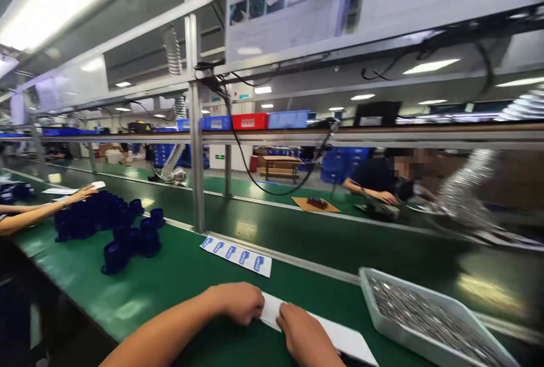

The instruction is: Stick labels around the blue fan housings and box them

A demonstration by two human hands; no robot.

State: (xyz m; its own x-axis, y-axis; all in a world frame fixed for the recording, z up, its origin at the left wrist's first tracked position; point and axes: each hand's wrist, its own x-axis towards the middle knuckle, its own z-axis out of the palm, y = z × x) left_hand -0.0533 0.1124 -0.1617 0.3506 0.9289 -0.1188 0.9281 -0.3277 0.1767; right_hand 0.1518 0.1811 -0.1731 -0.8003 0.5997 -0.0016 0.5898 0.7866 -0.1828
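Observation:
A long white strip (346,337), seemingly paper or card, lies over the green bench in front of me. My left hand (241,302) is closed, its fingertips pinching the strip near the left end. Just to the right, my right hand (305,332) has its fingers curled onto the same strip, hiding part of it. Beyond my hands rests a white label sheet (236,255) printed with a row of blue marks, apart from both hands.
A pale tray (366,299) full of thin metal parts stands at right. Dark blue cup-shaped parts (114,255) cluster at left, where another person's hand (83,192) reaches over. A metal post (196,186) rises behind the label sheet. Across the line, a person (374,180) works.

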